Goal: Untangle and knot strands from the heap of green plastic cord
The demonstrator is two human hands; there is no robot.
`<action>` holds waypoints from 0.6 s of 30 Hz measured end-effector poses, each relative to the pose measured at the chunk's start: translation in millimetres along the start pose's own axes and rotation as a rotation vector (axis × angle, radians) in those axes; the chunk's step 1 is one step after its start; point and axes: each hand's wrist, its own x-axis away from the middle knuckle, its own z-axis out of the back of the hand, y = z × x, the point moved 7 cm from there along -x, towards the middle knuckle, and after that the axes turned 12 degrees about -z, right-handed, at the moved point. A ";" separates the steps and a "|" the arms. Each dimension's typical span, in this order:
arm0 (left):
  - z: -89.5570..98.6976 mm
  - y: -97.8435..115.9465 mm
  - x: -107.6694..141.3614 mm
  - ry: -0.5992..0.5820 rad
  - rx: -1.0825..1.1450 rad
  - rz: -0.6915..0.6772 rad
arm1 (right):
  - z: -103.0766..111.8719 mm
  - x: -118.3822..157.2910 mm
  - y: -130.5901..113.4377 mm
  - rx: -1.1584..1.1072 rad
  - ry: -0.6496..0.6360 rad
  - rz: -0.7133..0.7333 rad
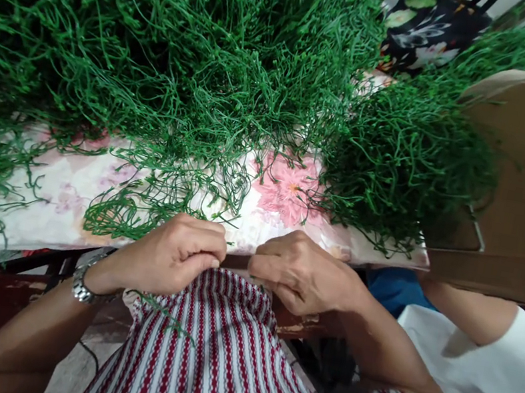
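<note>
Striped garment [215, 351] nearest. Left hand [186, 254], right hand [297, 270] curled, slightly apart at front edge of tabletop [292, 188] — can't tell if gripping. Small green bunch [149, 207] just beyond left hand, the nearer — lies roughly along edge.

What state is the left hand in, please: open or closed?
Closed: the left hand has its fingers curled in and thumb drawn against them; whether it holds anything is unclear.

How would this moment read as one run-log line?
left hand: curled; right hand: curled; grasp: unclear; green strands: heaped on floral cloth
</note>
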 end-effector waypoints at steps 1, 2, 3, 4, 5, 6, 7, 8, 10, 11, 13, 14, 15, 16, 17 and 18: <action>4.4 -3.8 0.3 0.055 0.058 0.045 | 4.9 0.3 2.2 -0.016 0.020 -0.015; 9.2 -9.0 0.4 0.137 0.110 0.098 | 10.6 -0.7 5.4 -0.041 0.074 -0.048; 13.7 -14.8 0.4 0.238 0.154 0.148 | 16.2 -2.3 9.1 -0.073 0.150 -0.092; 17.1 -20.4 0.4 0.341 0.191 0.188 | 20.3 -4.3 12.9 -0.109 0.230 -0.142; 18.7 -25.3 0.1 0.429 0.225 0.213 | 22.2 -6.6 16.3 -0.147 0.299 -0.192; 18.6 -29.4 -0.9 0.496 0.257 0.226 | 22.0 -9.1 18.8 -0.188 0.351 -0.236; 17.4 -32.6 -2.3 0.543 0.287 0.229 | 20.1 -12.0 20.5 -0.232 0.383 -0.271; 15.7 -35.1 -4.0 0.570 0.309 0.230 | 16.6 -15.3 21.5 -0.279 0.395 -0.300; 12.7 -37.8 -7.3 0.592 0.313 0.235 | 8.0 -21.7 22.7 -0.380 0.380 -0.341; 12.5 -38.0 -8.3 0.603 0.293 0.238 | 3.8 -24.5 22.9 -0.438 0.368 -0.349; 13.9 -36.2 -9.4 0.632 0.220 0.239 | -3.3 -28.8 24.0 -0.545 0.354 -0.353; 14.8 -34.8 -9.7 0.647 0.182 0.236 | -6.0 -30.1 25.3 -0.590 0.362 -0.355; 15.4 -33.6 -9.7 0.661 0.156 0.232 | -8.4 -30.9 27.2 -0.634 0.376 -0.358; 15.3 -32.7 -9.7 0.671 0.147 0.227 | -10.8 -31.3 29.4 -0.682 0.392 -0.364; 14.9 -32.5 -9.6 0.677 0.161 0.221 | -13.3 -31.3 31.8 -0.733 0.405 -0.372; 14.0 -32.9 -9.3 0.678 0.196 0.215 | -15.8 -31.2 33.9 -0.784 0.413 -0.378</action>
